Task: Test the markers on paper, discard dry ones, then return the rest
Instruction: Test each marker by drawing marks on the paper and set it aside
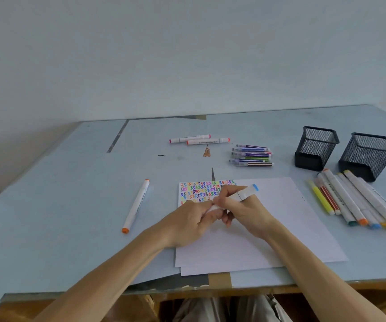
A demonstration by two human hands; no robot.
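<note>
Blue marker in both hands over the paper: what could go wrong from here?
1. Both hands, left and right, grip the blue marker; pulling its cap may jerk the tip across the paper.
2. The orange marker lies alone and could roll.
3. Tested and untested piles could mix: both mesh cups look empty.

Pale blue table [71,205], paper [268,228], loose markers [355,198], two mesh holders [315,147]
</note>
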